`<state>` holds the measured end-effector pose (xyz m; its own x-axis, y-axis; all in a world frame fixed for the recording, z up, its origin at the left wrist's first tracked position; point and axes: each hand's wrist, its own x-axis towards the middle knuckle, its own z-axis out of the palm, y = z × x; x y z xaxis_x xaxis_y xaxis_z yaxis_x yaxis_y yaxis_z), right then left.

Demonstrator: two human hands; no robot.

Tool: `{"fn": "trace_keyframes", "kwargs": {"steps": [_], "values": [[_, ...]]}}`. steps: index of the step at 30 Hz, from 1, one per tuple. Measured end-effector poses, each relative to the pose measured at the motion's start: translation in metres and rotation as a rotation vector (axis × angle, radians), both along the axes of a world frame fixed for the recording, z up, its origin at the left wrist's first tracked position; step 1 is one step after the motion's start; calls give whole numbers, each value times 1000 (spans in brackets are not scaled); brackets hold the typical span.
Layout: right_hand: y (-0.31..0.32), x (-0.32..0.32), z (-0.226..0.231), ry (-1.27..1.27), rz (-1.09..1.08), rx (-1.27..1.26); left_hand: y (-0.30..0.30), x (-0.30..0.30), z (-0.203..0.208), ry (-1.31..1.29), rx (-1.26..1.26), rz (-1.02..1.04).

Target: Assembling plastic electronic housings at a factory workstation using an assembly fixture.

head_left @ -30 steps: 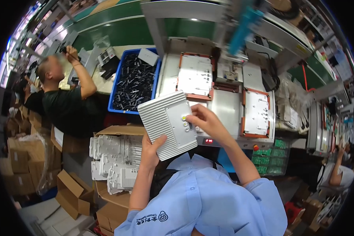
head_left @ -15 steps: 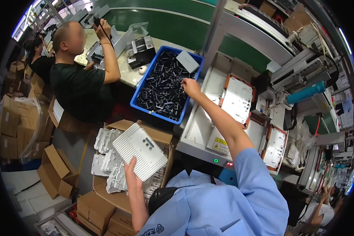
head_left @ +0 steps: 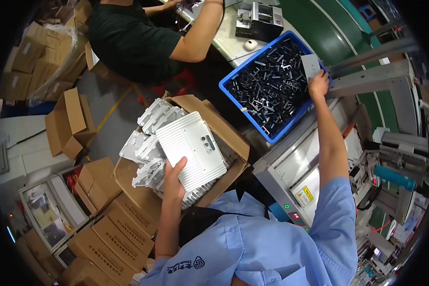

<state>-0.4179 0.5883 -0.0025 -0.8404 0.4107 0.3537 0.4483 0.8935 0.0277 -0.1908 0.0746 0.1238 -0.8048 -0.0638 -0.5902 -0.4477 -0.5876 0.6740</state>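
My left hand [head_left: 175, 180] grips the lower left edge of a silvery-white ribbed metal housing [head_left: 190, 148], thumb on its face. The housing has a flat middle panel with a dark slot and round holes, and is tilted over an open carton [head_left: 233, 136] of similar metal housings [head_left: 159, 117]. At the far right, my right hand [head_left: 319, 86] is at the rim of a blue bin [head_left: 253, 123] full of small black clip-like parts [head_left: 271, 78]. Its fingers are curled beside a flat grey-white box [head_left: 311, 65] lying on the parts. What they hold, if anything, is hidden.
A co-worker in a dark shirt [head_left: 128, 43] sits at the far left by a bench [head_left: 225, 35] with a black-and-metal device [head_left: 260, 21]. To the right stands a machine [head_left: 286, 176] with a teal cylinder [head_left: 394, 177]. Cartons [head_left: 71, 121] are at the left.
The view has swung left. My right hand has moved from over the black parts to the bin's right rim, beside the grey-white box. My left hand still holds the housing.
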Motion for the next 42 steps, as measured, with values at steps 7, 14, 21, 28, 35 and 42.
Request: {"fn": "trace_keyframes", "kwargs": {"steps": [7,14,21,28,35,42], "values": [[-25,-9,-4,-131,-52,153,1,-2,-8,-50,16,27],[-34,-4,13,-61,-18,26,11,-3,1,-55,49,69],[-80,27,47,-182,102,-557,16,8,21,-54,120,43],[-114,81,31,-112,314,-593,27,30,31,178,120,36],[-127,109,40,-288,269,-677,48,46,47,185,110,-48],[-158,123,47,-317,396,-416,49,64,47,203,118,-87]]}}
